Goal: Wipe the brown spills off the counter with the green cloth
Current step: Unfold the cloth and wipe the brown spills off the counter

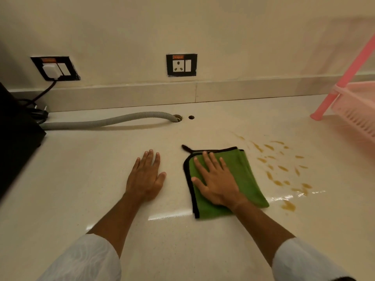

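Note:
A folded green cloth [243, 175] with a black edge lies flat on the cream counter [91, 189]. My right hand [215, 181] rests palm down on top of it, fingers spread, pressing rather than gripping. My left hand [146, 177] lies flat on the bare counter just left of the cloth, fingers together, holding nothing. Several brown spills [282, 169] dot the counter to the right of the cloth, with one larger brown spot [288, 206] near its lower right corner. The cloth does not cover them.
A grey corrugated hose [105, 121] runs along the back into a hole in the counter. A black appliance [16, 138] stands at the left edge with a plugged cable. A pink plastic rack [349, 106] stands at the far right. Wall sockets [181, 64] sit above the backsplash.

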